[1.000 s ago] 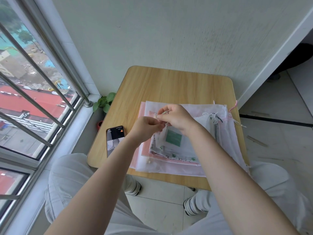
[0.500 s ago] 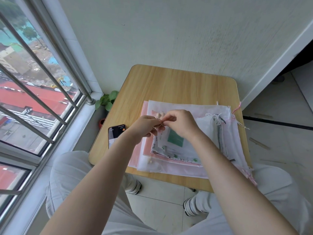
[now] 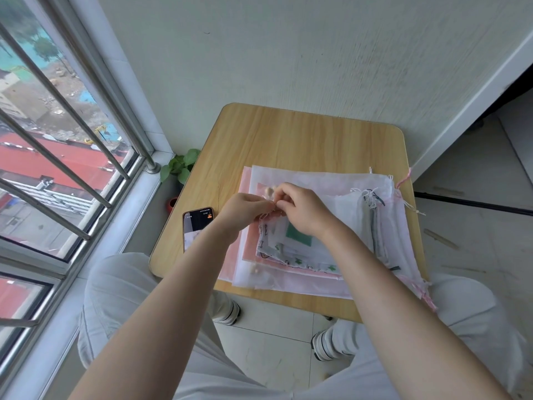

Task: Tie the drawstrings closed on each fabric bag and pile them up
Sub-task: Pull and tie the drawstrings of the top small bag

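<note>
On the small wooden table (image 3: 302, 140), a pile of thin fabric bags (image 3: 317, 272) lies across the near half, its lowest pink and white sheets reaching the near edge and slightly overhanging at the near right corner. The top bag (image 3: 291, 246), white with small green and dark prints and a green square patch, lies toward the left part of the pile. Both hands meet over its far left corner: the left hand (image 3: 245, 207) and the right hand (image 3: 302, 209) have their fingers curled, fingertips almost touching, and they seem to pinch the top bag's drawstring (image 3: 272, 216) between them, though the cord itself is too thin and blurred to make out clearly. Loose string ends (image 3: 372, 197) of the lower bags bunch near the right edge, one pink cord (image 3: 405, 179) trailing off it. A phone (image 3: 194, 223) lies face up at the left edge, its screen lit. A potted plant (image 3: 181, 166) stands below the table's left side, by the window (image 3: 57, 140).
</note>
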A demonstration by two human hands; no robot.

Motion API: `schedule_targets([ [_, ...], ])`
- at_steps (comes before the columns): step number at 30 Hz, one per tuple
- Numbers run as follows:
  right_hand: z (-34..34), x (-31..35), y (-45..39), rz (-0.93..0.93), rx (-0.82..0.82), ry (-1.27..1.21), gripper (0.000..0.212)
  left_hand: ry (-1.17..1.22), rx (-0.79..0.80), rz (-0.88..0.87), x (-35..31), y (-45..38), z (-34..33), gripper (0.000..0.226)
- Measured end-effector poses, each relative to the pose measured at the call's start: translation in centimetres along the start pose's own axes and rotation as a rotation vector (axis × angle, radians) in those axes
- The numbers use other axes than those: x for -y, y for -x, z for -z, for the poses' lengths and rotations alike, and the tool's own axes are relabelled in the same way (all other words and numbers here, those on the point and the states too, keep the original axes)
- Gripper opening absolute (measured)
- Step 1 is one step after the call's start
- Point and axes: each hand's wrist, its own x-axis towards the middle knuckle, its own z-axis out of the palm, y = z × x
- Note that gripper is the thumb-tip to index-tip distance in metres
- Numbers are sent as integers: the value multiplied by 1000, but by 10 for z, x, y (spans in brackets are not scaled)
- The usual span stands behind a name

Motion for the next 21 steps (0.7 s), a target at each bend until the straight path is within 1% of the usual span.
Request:
schedule_targets([
  [3, 2, -3, -2, -35, -6, -72, 10, 96, -11, -28, 1, 1, 3, 21],
  [6, 3, -3, 0, -47, -19, -117, 17, 95, -4, -49, 1, 0, 8, 28],
  [8, 5, -2, 1, -63, -3, -132, 22, 83, -10, -51, 3, -3, 9, 27],
  [10, 9, -1, 3, -71, 16, -99, 21, 64, -30, -54, 3, -4, 9, 23],
  [13, 13, 4, 4, -58, -3, -99, 12, 26, -27, -64, 3, -4, 7, 21],
  [15, 12, 9, 3, -18, -21, -135, 19, 36, -25, -78, 2, -5, 6, 20],
  [18, 8, 15, 2, 16, -28, -94, 27, 69, -34, -104, -1, -4, 5, 18],
  [21, 7, 16, 2, 21, -59, -42, 26, 47, -62, -120, -2, -4, 5, 22],
])
